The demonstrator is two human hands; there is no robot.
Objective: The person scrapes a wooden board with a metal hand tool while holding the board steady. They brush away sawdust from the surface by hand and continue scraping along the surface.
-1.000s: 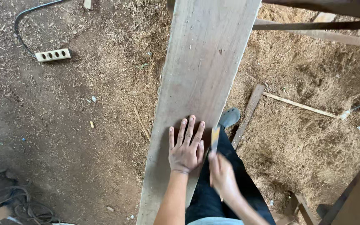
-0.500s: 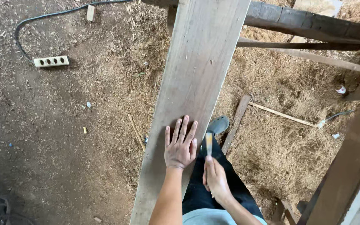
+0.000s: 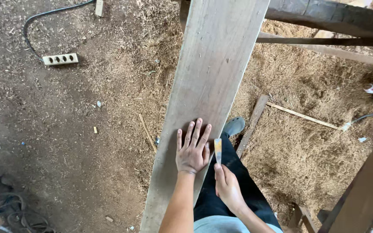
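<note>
- The left hand (image 3: 191,151) lies flat on the plank (image 3: 208,99) with fingers spread — released, grasping nothing, close to the plank's right edge.
- The right hand (image 3: 228,189) is clenched around a small flat blade (image 3: 217,149), which points up just beside the plank's right edge and the left hand's fingers.
- The plank is long, pale and bare, running from the bottom of the view up past the top.
- Under it, dark trousers (image 3: 232,181) and a grey shoe (image 3: 234,126) stand on the sawdust floor (image 3: 307,151).
- A power strip (image 3: 60,59) with its black cord (image 3: 44,17) lies on the floor, well apart, toward the upper left — dark beams (image 3: 324,19) cross at upper right.
</note>
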